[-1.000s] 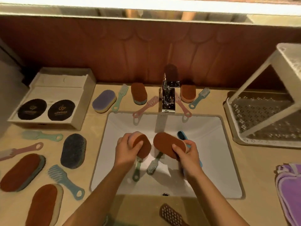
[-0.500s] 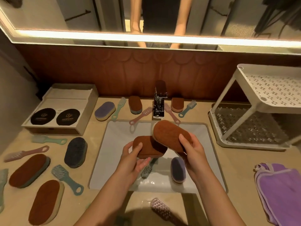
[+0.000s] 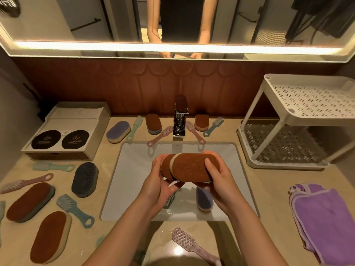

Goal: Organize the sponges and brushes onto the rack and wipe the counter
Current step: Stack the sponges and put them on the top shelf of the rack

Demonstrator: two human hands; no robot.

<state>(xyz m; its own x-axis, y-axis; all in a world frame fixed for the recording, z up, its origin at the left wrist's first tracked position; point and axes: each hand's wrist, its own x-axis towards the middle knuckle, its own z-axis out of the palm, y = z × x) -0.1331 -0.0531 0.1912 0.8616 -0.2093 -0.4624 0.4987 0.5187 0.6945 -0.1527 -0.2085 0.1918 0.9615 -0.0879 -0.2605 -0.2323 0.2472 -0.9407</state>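
Brown sponges (image 3: 190, 167), two of them, are now pressed flat together into one stack. A second ago each hand held its own sponge low in the sink (image 3: 132, 169), apart. Half a second ago they overlapped. Now they are joined and raised above the basin. Left hand (image 3: 161, 183) curls round the stack's left end, fingers underneath. Right hand (image 3: 218, 175) clamps the right end, thumb across the front face. Both hands are gripping.

Likely meaning: both sponges go to the rack (image 3: 288, 117) in one trip. The rack stands well apart on the right, with no sponge or brush seen on it yet, so the task looks early.

A purple sponge (image 3: 204, 201) and a brush (image 3: 170, 200) lie in the sink, partly hidden by the hands.

Counter (image 3: 269, 191) is glossy beige stone. Many sponges and brushes lie on its left side and behind the sink, either side of the tap (image 3: 180, 120). One pink brush (image 3: 184, 240) lies at the near edge. A purple cloth (image 3: 326, 217) sits folded at the right, probably for the wiping. A box (image 3: 76, 120) sits at back left. The wall is dark wood panel, and the lit mirror (image 3: 57, 25) above shows the person's torso.
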